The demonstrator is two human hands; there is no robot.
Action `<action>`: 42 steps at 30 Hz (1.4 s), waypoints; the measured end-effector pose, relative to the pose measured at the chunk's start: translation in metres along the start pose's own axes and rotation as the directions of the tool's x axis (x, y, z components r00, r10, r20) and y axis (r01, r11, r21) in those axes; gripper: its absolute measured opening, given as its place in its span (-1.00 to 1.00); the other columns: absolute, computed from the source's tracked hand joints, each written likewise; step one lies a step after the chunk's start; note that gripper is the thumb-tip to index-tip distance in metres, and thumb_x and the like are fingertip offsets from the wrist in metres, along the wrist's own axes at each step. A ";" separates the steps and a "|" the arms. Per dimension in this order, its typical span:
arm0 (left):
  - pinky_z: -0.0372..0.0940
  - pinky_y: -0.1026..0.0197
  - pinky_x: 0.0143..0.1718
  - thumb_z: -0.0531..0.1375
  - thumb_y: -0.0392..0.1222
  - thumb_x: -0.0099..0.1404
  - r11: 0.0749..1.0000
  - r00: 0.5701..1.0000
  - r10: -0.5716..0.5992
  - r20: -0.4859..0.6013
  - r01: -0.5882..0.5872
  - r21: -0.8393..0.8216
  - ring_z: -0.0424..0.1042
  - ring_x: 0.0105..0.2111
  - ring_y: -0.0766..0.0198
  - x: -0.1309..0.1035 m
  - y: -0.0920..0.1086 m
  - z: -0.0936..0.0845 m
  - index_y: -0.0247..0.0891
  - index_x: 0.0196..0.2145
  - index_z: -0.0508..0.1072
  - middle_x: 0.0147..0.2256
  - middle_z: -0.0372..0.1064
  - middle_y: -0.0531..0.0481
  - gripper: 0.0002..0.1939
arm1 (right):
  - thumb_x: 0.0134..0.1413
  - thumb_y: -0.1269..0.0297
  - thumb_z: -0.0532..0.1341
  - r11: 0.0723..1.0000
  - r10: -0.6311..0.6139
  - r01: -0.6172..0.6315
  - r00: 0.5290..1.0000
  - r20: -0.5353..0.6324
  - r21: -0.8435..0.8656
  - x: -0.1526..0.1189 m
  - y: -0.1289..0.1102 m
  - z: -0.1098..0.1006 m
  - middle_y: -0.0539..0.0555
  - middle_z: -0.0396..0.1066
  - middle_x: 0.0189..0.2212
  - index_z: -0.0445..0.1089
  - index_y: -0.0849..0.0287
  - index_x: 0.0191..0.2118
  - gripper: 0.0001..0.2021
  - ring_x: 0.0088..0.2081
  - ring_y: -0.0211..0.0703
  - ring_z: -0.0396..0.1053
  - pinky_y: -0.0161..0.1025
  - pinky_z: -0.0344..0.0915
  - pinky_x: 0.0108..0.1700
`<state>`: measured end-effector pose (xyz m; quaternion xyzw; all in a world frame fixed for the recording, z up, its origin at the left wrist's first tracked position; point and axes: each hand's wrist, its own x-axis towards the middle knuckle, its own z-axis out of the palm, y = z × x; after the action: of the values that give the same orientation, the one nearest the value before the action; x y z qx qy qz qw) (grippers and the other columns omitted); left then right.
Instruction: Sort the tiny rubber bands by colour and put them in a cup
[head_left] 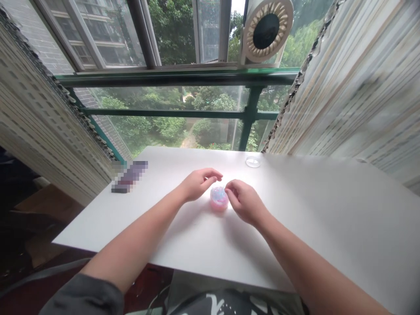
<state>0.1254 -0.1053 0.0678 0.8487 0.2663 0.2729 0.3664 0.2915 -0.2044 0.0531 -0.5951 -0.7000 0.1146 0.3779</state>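
A small round clear tub point(219, 204) stands upright on the white table, with pink at the bottom and a pale blue, glittery, bumpy mass like slime at the top. To its upper left is my left hand point(199, 183), palm down, thumb and fingers apart, nothing in it. My right hand point(244, 200) is at the tub's right rim, its fingers curled in and the thumb close to them. Whether those fingertips pinch some of the contents or only touch the rim is hidden. Farther back lies a clear round lid point(252, 162).
The white table point(328, 218) reaches to a window with a green railing point(177, 78). A dark, blurred-out object point(131, 176) lies at its left edge. Striped curtains point(354, 87) hang on both sides. A round fan-like device point(267, 30) is up by the window.
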 end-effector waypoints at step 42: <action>0.24 0.22 -0.34 0.00 -0.33 0.23 0.818 0.987 -0.133 -0.095 0.164 0.552 0.32 -0.39 0.25 -0.073 0.009 0.003 -0.25 -0.43 0.30 -0.41 0.35 -0.03 -0.86 | 0.03 0.09 0.14 0.875 0.226 -0.282 0.957 -0.183 -0.394 0.099 0.172 -0.015 0.28 0.39 -0.05 0.29 0.25 0.08 -0.49 0.00 0.21 0.27 0.05 0.15 0.02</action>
<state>0.0774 -0.1596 0.0534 0.8879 0.4090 0.1761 0.1159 0.4292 -0.0722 -0.0032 -0.7548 -0.5976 -0.0278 0.2691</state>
